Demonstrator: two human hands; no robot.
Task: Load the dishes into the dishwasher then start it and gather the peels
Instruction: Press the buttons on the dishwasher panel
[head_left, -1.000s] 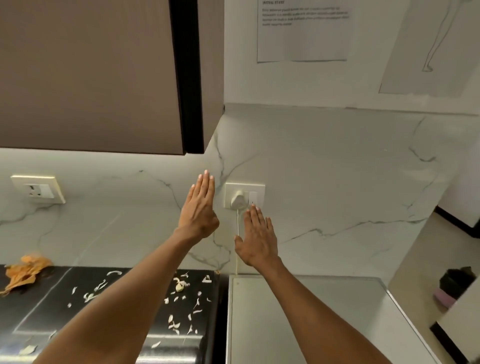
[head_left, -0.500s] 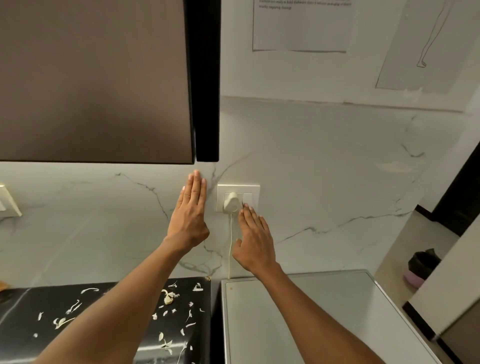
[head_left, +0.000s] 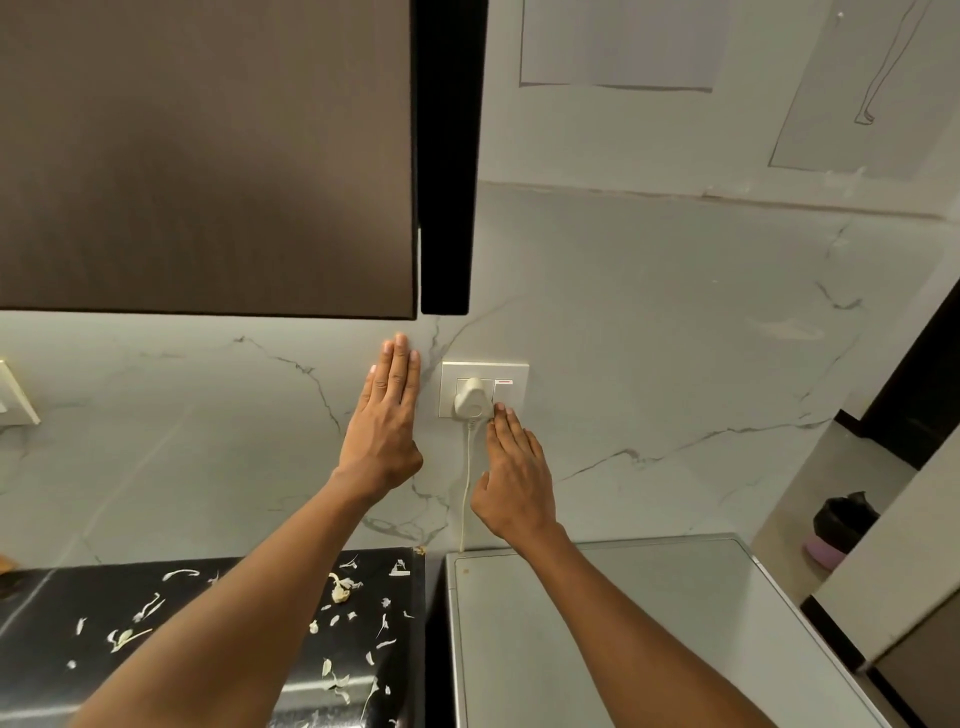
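The dishwasher (head_left: 649, 639) stands at the lower right; only its flat grey top panel is visible, set just right of the black desk (head_left: 62, 597). A white cord (head_left: 467, 483) rises from behind the rear left corner of the top panel, up the marble wall, to a white plug (head_left: 471, 400) seated in the wall socket plate (head_left: 484, 389). The plate carries a switch (head_left: 503, 394) on its right half, with a thin red mark along the upper edge of the switch.

The right hand (head_left: 514, 478) is raised against the wall below the plate. Its fingers (head_left: 501, 423) are straight and held together, and the tips meet the lower edge of the switch, just right of the plug. The thumb lies spread toward the cord.

The left hand (head_left: 384, 421) lies flat against the marble wall, just left of the plate and apart from it. Its fingers (head_left: 400, 364) are straight and held together, pointing up toward the underside of the brown cabinet (head_left: 208, 156). It holds nothing.

The peels (head_left: 340, 592) lie scattered as pale scraps over the black desk, partly hidden by the left forearm. A second socket plate (head_left: 15, 395) shows at the far left edge of the wall. Two paper sheets (head_left: 618, 47) hang on the upper wall. A dark and purple object (head_left: 836, 525) sits on the floor at the right; its kind cannot be told.
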